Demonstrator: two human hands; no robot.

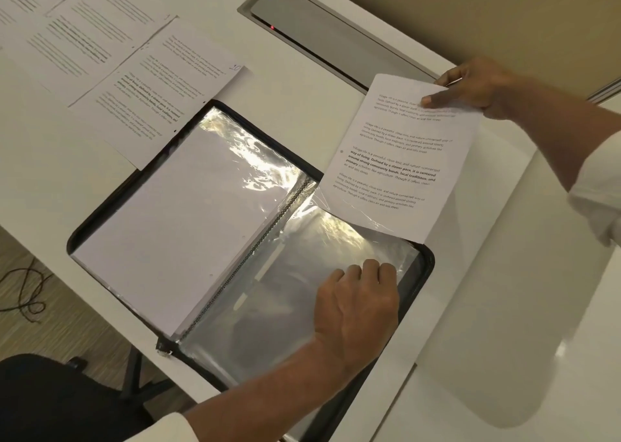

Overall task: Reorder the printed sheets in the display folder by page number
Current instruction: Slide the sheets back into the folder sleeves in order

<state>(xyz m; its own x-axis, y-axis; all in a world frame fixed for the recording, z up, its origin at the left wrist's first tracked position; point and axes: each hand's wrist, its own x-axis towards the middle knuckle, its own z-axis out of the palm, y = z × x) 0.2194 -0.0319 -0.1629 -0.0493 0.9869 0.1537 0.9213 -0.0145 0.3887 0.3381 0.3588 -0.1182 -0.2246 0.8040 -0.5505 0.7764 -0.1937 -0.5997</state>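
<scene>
The right hand [470, 89] pinched the far corner of one printed sheet [400, 159], thumb on the printed face and fingers curled behind it. From that grip the sheet ran down and leftward, its long axis aimed at the right-hand page of the open display folder [426, 260]. Its lower end lay under a fold of clear film at that page's far edge, so it sat partly inside the clear sleeve [285, 290] and mostly out.

The left hand [356, 304] rested on the same sleeve by the folder's outer rim, knuckles up and fingers bent down onto the plastic. Its fingertips were hidden, so whether it gripped the film or only pressed it flat could not be told. It was the nearer hand to the sleeve; the right hand stood well apart, beyond the folder's far edge.

Further out, the left page [174, 226] showed a blank white sheet. Loose printed sheets [161, 99] lay near the far left corner of the worktop [470, 307].
</scene>
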